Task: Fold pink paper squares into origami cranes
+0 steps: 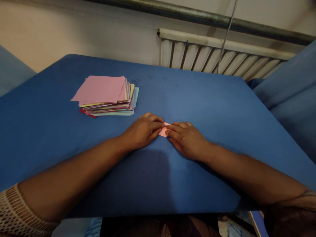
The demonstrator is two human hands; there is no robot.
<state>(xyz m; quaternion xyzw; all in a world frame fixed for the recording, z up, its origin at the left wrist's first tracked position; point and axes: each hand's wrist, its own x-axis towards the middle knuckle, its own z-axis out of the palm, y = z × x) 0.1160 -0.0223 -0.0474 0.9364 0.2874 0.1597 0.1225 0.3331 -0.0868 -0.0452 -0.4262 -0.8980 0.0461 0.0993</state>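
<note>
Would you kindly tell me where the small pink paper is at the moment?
In the head view, the small pink paper is slightly right of and below centre, between the left hand and the right hand, over the blue table.

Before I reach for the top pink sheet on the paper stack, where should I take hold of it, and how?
Pinch the top pink sheet by its near left corner, coming from the left. That corner juts out past the paper stack, so it could probably be caught from above and below at once.
</note>
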